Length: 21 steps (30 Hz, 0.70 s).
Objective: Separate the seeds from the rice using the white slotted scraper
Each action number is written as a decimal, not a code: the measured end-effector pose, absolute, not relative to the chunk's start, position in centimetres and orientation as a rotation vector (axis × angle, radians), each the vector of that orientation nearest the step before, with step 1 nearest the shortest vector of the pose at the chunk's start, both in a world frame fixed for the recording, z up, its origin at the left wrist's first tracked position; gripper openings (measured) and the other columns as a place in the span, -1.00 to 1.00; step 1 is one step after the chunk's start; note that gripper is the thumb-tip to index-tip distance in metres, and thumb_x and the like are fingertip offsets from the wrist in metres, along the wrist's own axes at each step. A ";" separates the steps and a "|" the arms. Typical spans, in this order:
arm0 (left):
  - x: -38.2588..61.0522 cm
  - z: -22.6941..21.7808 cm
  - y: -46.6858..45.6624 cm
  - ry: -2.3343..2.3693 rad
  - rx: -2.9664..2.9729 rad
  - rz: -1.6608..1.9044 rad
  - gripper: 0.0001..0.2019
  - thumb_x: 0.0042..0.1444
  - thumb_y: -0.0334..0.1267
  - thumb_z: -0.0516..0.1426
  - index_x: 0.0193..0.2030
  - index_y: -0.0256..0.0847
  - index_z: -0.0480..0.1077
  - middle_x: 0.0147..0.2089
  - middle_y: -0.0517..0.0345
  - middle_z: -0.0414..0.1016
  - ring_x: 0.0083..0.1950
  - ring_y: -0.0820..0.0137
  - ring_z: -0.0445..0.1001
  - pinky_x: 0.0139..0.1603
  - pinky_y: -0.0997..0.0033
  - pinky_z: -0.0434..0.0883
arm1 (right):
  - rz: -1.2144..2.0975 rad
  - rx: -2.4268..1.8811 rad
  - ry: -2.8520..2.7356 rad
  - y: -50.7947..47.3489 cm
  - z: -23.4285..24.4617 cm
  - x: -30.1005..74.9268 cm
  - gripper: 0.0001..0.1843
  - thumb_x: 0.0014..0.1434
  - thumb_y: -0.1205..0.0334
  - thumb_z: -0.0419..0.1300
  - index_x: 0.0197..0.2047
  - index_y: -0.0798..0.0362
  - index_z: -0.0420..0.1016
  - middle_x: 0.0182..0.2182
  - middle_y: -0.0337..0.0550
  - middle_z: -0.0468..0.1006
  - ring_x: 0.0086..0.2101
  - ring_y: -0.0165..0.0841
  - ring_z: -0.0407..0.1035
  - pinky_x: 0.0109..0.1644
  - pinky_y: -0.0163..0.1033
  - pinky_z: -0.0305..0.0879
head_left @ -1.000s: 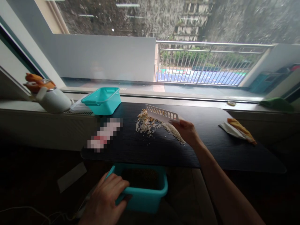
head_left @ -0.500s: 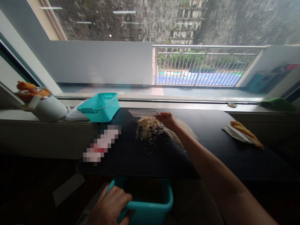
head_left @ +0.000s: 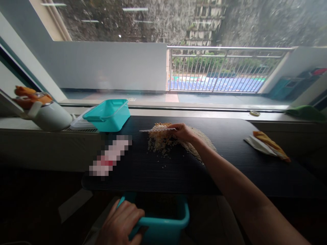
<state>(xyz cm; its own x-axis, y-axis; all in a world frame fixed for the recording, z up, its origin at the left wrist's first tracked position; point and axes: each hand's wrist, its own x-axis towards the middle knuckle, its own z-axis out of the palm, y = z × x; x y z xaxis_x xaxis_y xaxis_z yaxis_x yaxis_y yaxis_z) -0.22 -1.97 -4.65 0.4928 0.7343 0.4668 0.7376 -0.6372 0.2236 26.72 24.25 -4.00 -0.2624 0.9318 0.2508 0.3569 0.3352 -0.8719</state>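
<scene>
My right hand (head_left: 182, 132) is closed on one end of a flat white slotted plastic piece (head_left: 156, 130), seen nearly edge-on. The piece is over a spread of pale rice-like grains (head_left: 159, 144), with yellow kernels (head_left: 163, 124) just behind it. More pale grains (head_left: 204, 141) lie to the right, partly hidden by my hand and forearm. Below the table's front edge, my left hand (head_left: 121, 221) grips the rim of a turquoise tub (head_left: 167, 222). The inside of that tub is too dark to make out.
Another turquoise tub (head_left: 111, 117) stands at the back left of the black table (head_left: 143, 177). A blurred pinkish item (head_left: 111, 156) lies in front of it. A yellow and white packet (head_left: 268, 144) lies at right. A window closes off the back.
The slotted piece has come down and nearer to me with my right hand and tilted to edge-on, uncovering kernels behind it. My left hand keeps its hold on the tub.
</scene>
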 end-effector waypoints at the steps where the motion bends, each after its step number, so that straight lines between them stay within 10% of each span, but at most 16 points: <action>1: -0.2 -4.6 -2.0 -1.342 -2.707 -0.842 -0.72 -0.15 -0.51 0.10 -0.31 -0.05 0.35 -0.46 0.38 0.50 -0.45 0.35 0.51 -0.20 0.26 0.39 | 0.906 -1.144 -1.789 24.1 -4.1 26.8 -0.81 0.00 0.22 0.25 -0.30 -0.02 0.66 -0.41 -0.26 0.65 -0.42 -0.38 0.43 -0.31 -0.30 0.34; 21: 0.2 -4.4 -2.3 -1.462 -2.762 -0.815 -0.76 -0.15 -0.52 0.11 -0.36 -0.08 0.38 -0.46 0.35 0.49 -0.42 0.35 0.50 -0.23 0.29 0.39 | 0.917 -1.165 -1.805 22.2 -3.4 28.3 -0.85 -0.04 0.24 0.27 -0.36 -0.09 0.67 -0.40 -0.25 0.66 -0.35 -0.29 0.49 -0.25 -0.22 0.40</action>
